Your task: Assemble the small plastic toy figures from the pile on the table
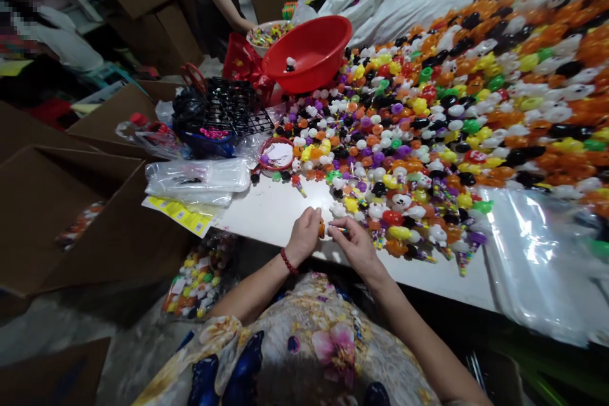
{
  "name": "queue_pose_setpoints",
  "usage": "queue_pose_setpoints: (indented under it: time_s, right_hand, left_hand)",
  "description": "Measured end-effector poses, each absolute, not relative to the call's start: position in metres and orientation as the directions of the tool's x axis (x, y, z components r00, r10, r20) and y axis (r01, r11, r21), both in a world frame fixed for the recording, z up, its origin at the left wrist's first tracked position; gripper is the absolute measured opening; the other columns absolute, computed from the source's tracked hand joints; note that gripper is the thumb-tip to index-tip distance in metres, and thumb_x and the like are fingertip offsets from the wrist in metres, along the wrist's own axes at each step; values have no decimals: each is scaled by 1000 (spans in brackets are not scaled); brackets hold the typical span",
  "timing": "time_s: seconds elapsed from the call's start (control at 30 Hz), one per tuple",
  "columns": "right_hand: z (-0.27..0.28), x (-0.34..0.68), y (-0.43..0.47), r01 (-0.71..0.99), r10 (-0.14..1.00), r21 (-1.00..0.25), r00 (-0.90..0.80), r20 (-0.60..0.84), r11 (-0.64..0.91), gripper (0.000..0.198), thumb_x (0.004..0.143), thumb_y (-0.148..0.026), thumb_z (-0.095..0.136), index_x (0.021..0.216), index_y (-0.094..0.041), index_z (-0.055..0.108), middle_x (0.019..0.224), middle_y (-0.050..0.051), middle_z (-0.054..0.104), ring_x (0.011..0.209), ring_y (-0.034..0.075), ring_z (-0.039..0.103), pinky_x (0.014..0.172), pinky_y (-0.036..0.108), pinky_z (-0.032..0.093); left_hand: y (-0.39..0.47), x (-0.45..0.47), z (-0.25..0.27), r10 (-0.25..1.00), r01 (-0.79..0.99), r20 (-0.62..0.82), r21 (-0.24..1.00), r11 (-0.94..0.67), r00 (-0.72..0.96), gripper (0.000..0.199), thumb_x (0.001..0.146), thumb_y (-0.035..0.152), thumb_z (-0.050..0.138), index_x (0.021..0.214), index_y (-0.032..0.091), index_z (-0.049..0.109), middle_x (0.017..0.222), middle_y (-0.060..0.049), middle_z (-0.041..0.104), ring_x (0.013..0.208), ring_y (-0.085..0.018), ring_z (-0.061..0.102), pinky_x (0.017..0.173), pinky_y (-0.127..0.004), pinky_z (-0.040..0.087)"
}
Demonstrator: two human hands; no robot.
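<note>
Near the front edge of the white table (266,209), my left hand (305,233) is closed on a small orange plastic figure (322,228). Facing it, my right hand (354,244) pinches a thin, colourful striped stick (339,229), whose tip points at the orange figure. A small gap seems to lie between the two pieces. Just beyond my hands spreads a big heap of small plastic figures (402,202) in orange, white, black, yellow, purple and green. Some striped sticks (464,260) with figures on them lie to the right.
A red basin (304,60) stands at the back, beside a co-worker's arm (228,3). Clear plastic bags (195,177) lie left and more bags (537,260) right. An open cardboard box (104,203) and a filled bag (197,285) are at the left.
</note>
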State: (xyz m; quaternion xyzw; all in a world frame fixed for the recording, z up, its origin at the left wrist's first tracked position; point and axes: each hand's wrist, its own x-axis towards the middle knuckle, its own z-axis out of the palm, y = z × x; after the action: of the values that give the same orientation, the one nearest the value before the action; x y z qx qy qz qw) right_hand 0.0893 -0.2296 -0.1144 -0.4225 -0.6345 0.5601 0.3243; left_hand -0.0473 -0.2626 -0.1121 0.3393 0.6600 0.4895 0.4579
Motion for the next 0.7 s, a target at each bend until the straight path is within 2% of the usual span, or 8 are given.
queue_pose_setpoints:
  time_s: [0.13, 0.23, 0.33, 0.4, 0.47, 0.57, 0.63, 0.7]
  right_hand:
    - [-111, 92, -229, 174, 884, -983, -467, -37, 50, 32, 83, -51, 62, 86, -20, 66, 80, 3, 69, 73, 19, 64, 69, 32, 53]
    - [-108, 107, -212, 237, 926, -962, -375, 37, 135, 32, 85, -52, 60, 90, -21, 67, 83, 4, 70, 77, 21, 65, 72, 34, 54]
    - [-99, 129, -181, 374, 942, -865, -157, 296, 334, 29, 90, -47, 56, 99, -22, 68, 94, 8, 70, 90, 25, 65, 85, 42, 52]
    - [-93, 140, -162, 537, 872, -718, -72, 484, 442, 27, 90, -43, 57, 102, -22, 69, 106, 13, 67, 106, 31, 60, 96, 52, 45]
    - [-90, 142, -152, 661, 804, -573, -76, 590, 484, 28, 89, -40, 59, 106, -21, 70, 121, 17, 62, 120, 37, 51, 104, 61, 36]
    - [-98, 125, -157, 627, 779, -531, -208, 591, 570, 32, 92, -36, 54, 118, -22, 65, 126, 16, 61, 123, 35, 50, 106, 60, 36]
    - [-110, 102, -168, 510, 791, -608, -323, 520, 608, 36, 95, -34, 47, 127, -22, 60, 121, 15, 65, 116, 31, 58, 103, 54, 43]
    - [-125, 78, -178, 428, 817, -703, -394, 421, 569, 40, 96, -34, 43, 132, -22, 56, 119, 14, 67, 111, 29, 61, 99, 50, 49]
  left_hand:
    - [-263, -44, -113, 923, 49, -260, 957, 285, -285, 42, 93, 56, 35, 70, 22, 45, 55, 4, 47, 51, -13, 48, 57, -26, 42]
    - [-254, -51, -109, 937, 194, -170, 952, 235, -304, 36, 97, 45, 31, 78, 22, 50, 66, 0, 55, 65, -16, 56, 68, -29, 45]
    - [-233, -72, -102, 867, 404, -117, 849, 340, -484, 18, 95, 37, 44, 90, 22, 53, 80, -5, 63, 81, -21, 62, 77, -32, 44]
    - [-215, -89, -98, 801, 490, -144, 723, 486, -581, 19, 90, 38, 54, 94, 20, 55, 84, -10, 66, 88, -27, 65, 79, -35, 44]
    - [-200, -103, -97, 757, 530, -199, 604, 595, -623, 23, 87, 40, 59, 93, 17, 58, 86, -16, 68, 92, -33, 66, 80, -38, 44]
    - [-191, -109, -101, 747, 578, -234, 506, 640, -623, 17, 88, 31, 55, 84, 16, 62, 88, -20, 70, 93, -33, 67, 79, -37, 44]
    - [-197, -102, -105, 773, 605, -217, 512, 610, -596, 18, 89, 27, 51, 80, 17, 62, 84, -18, 71, 89, -30, 67, 78, -35, 44]
    - [-210, -89, -111, 824, 618, -183, 580, 531, -536, 19, 90, 29, 50, 78, 19, 61, 77, -14, 69, 81, -27, 66, 75, -34, 44]
